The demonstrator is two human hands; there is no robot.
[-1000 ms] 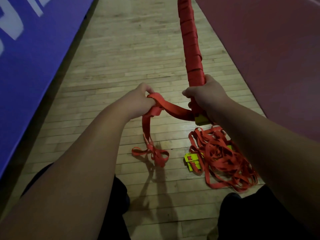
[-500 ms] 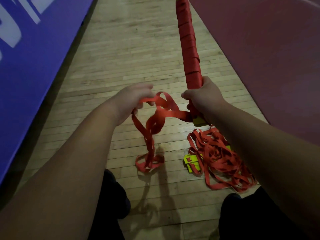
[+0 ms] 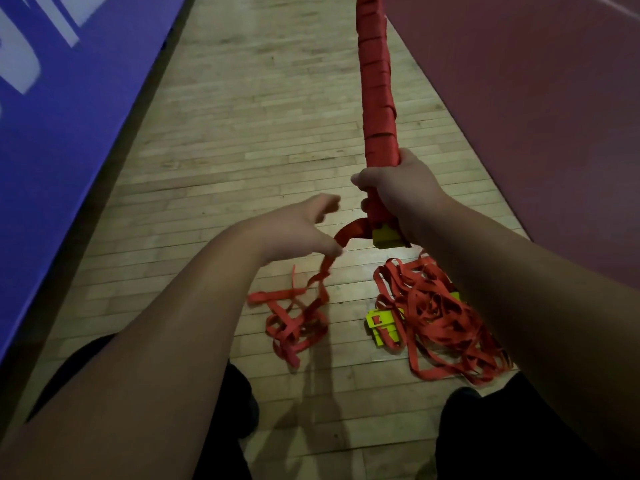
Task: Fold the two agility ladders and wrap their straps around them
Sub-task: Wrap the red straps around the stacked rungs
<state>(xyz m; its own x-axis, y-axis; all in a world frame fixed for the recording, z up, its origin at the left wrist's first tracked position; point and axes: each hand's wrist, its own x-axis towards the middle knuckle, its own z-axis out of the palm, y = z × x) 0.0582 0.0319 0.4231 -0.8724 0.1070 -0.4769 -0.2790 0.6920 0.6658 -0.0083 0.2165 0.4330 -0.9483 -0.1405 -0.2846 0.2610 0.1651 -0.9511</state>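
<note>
My right hand (image 3: 398,192) grips the lower end of a long ladder bundle (image 3: 375,98) tightly wound in red strap, which points up and away from me. Its yellow rung ends (image 3: 386,235) stick out below my fist. A loose red strap (image 3: 346,232) curves from the bundle to my left hand (image 3: 298,226), which catches it at the thumb while the other fingers are spread and blurred. The strap's tail lies heaped on the floor (image 3: 298,327). The second ladder (image 3: 436,317), a tangle of red straps with yellow rungs (image 3: 384,329), lies under my right forearm.
The wooden floor (image 3: 259,116) runs away between a blue mat (image 3: 69,116) on the left and a dark red mat (image 3: 536,98) on the right. My knees in dark trousers (image 3: 485,438) sit at the bottom edge.
My left hand has moved right and close to the bundle's lower end. The loose strap has slackened and more of it has dropped onto the floor. The right hand keeps its grip.
</note>
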